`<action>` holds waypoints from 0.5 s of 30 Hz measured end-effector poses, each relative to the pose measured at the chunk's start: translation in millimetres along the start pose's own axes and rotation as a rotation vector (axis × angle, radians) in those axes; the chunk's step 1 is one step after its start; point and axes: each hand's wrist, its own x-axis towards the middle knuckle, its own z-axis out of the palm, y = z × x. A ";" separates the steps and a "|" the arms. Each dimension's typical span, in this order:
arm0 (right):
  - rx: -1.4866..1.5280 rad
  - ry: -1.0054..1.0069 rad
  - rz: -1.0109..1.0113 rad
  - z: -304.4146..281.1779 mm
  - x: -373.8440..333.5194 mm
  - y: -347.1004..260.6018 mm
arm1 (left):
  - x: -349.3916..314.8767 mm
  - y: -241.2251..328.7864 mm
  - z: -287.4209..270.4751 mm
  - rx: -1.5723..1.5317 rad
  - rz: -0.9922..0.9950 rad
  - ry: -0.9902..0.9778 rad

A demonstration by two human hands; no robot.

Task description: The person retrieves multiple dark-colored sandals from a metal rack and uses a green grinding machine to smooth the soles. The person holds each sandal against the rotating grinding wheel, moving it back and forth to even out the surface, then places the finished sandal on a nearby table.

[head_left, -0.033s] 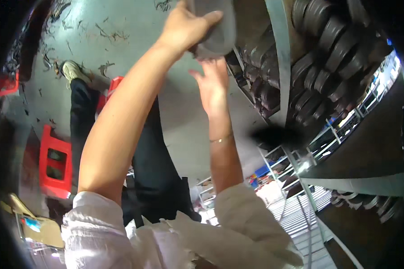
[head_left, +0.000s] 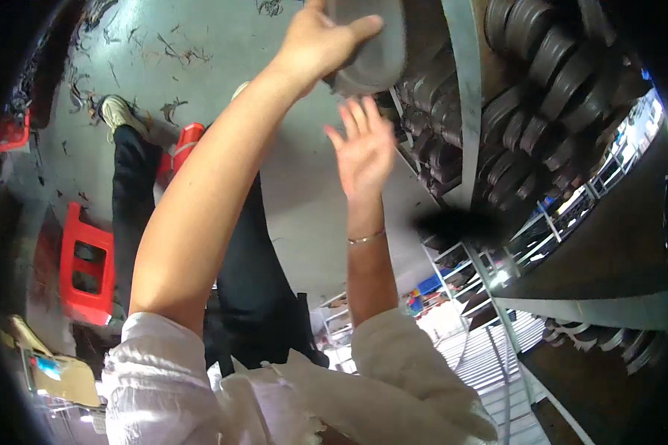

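My left hand (head_left: 325, 43) is closed on a grey shoe sole (head_left: 384, 53) at the top of the view, its thumb lying across the upper face. The sole has a rounded near end and a raised rim; its far end runs out of the picture. Just below that near end, my right hand (head_left: 368, 157) is open, palm showing and fingers spread. Its fingertips come close to the sole's edge, and nothing is in the palm.
To the right, rack shelves hold many dark curved soles (head_left: 553, 67) behind a pale metal shelf edge (head_left: 464, 96). Dark trimmings (head_left: 172, 110) litter the grey floor (head_left: 223, 30). A red plastic stool (head_left: 87, 263) stands at left, near a tan chair (head_left: 70, 378).
My right hand has come away from the sole's near end, and its fingers have spread. My left hand has shifted slightly right with the sole.
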 end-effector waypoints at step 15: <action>0.366 0.277 -0.273 -178.4 81.7 -109.3 | 124.3 -33.5 148.0 0.451 0.112 -0.101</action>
